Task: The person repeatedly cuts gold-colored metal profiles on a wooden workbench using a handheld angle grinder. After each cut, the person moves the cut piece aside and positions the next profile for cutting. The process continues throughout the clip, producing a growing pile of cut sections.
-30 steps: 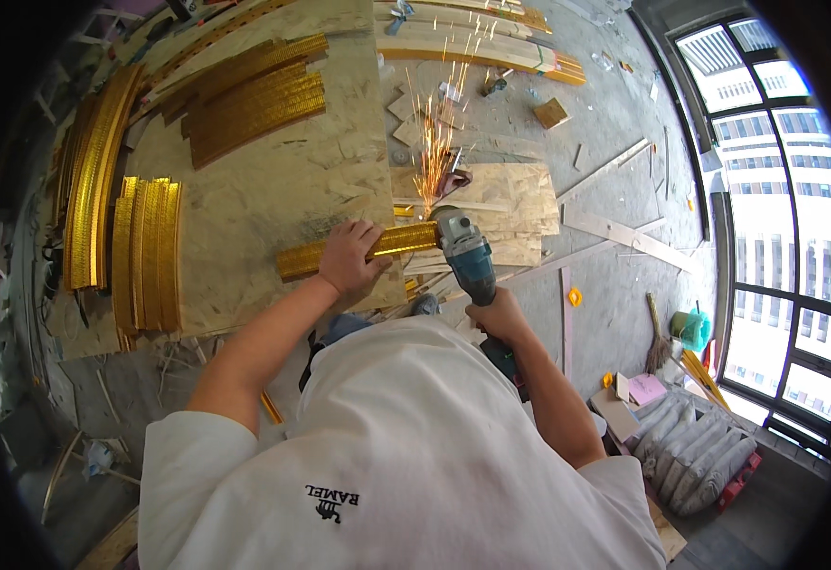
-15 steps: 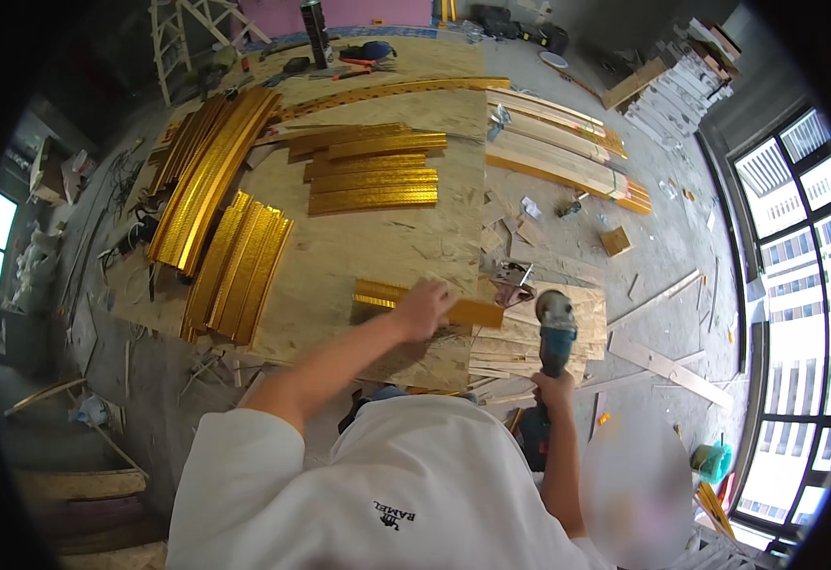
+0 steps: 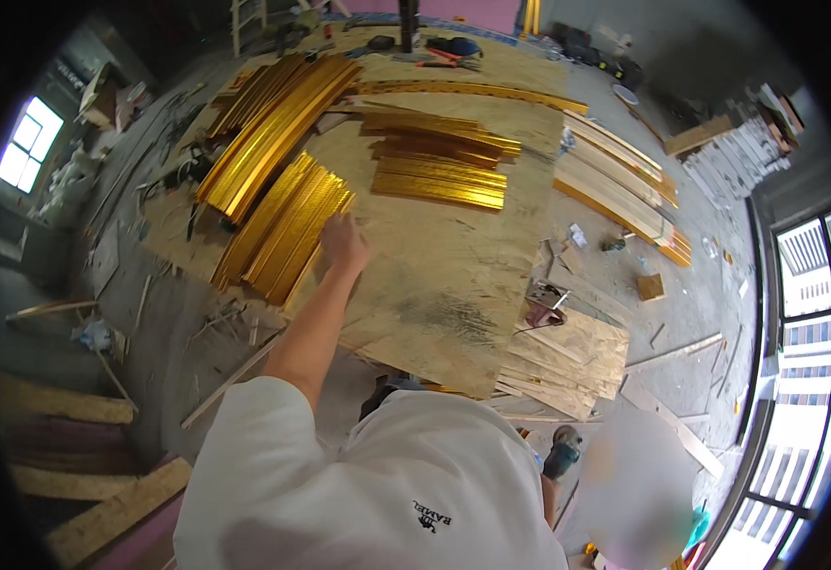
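Note:
My left hand (image 3: 346,242) is at the right edge of a stack of shiny gold moulding strips (image 3: 287,228) on the left of the board. Its fingers are closed on a gold moulding strip (image 3: 303,283), seen nearly edge-on against that stack. Low on my right side, my right hand (image 3: 549,486) grips an angle grinder (image 3: 562,456) with a teal body; my shirt and side hide most of that hand and the tool's rear. Further up the board lie a longer gold bundle (image 3: 278,138) and a shorter group of gold pieces (image 3: 442,180).
The large wooden board (image 3: 425,275) has a dark scuffed patch near its front. A small metal clamp-like tool (image 3: 546,306) stands by a light wood panel (image 3: 577,356). Long timber strips (image 3: 615,180) lie at the right. Offcuts litter the floor, with a wood block (image 3: 651,286) among them.
My left hand has carried the gold moulding strip from the board's front left to the stack. The angle grinder has dropped down beside my right side. My view has shifted left.

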